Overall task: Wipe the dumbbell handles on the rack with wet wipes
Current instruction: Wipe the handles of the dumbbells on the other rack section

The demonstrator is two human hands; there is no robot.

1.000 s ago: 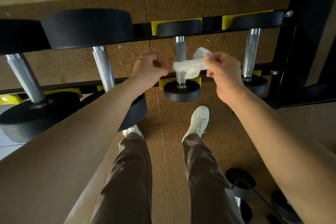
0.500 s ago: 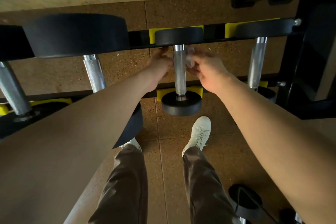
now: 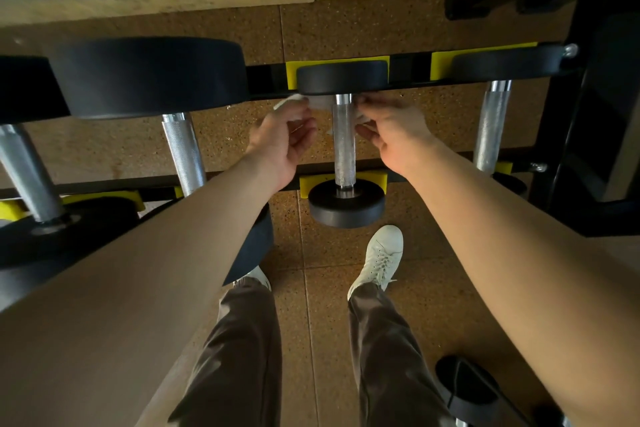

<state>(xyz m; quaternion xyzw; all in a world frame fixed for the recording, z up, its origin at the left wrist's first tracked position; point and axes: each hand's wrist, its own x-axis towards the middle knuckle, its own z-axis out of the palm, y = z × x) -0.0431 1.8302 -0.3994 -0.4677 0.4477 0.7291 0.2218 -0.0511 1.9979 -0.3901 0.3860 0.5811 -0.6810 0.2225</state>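
Observation:
A small black dumbbell with a knurled chrome handle (image 3: 343, 142) lies across the rack's two rails. A white wet wipe (image 3: 320, 103) passes behind the far end of that handle, under the far weight head. My left hand (image 3: 285, 142) pinches the wipe's left end, just left of the handle. My right hand (image 3: 391, 135) pinches its right end on the other side. Most of the wipe is hidden by the handle and my fingers.
More dumbbells rest on the black rack (image 3: 415, 69) with yellow pads: a large one (image 3: 183, 152) to the left, another (image 3: 27, 173) at far left, a third (image 3: 491, 125) to the right. My legs and white shoes stand below. Dark equipment (image 3: 474, 388) lies at bottom right.
Both hands moved forward from in front of the dumbbell to either side of its handle's far end. The wipe, first held bunched in my right hand, now stretches behind the handle between both hands.

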